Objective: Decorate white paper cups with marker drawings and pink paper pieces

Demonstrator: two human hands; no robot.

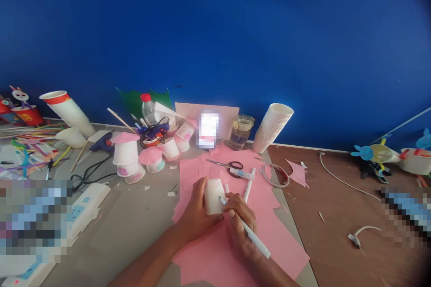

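Note:
My left hand [195, 217] is wrapped round the side of a white paper cup [213, 195], holding it upside down or tilted over pink paper. A small pinkish mark shows near the cup's top. In my right hand [240, 224] is a white marker [256, 238], its tip at the right side of the cup. Whether the tip touches the cup I cannot tell. Beneath both hands lies cut pink paper [269, 242]. Just beyond them are scissors [229, 166] with dark handles, a small clear tube [241, 174] and another white marker [249, 186].
A tape roll [276, 186] lies right of the scissors. Behind stand a glass jar [241, 132], a tall stack of paper cups [273, 128] and a lit phone [208, 130]. Pink-topped cups [125, 154], a glue gun [102, 142] and a power strip [84, 210] are leftward.

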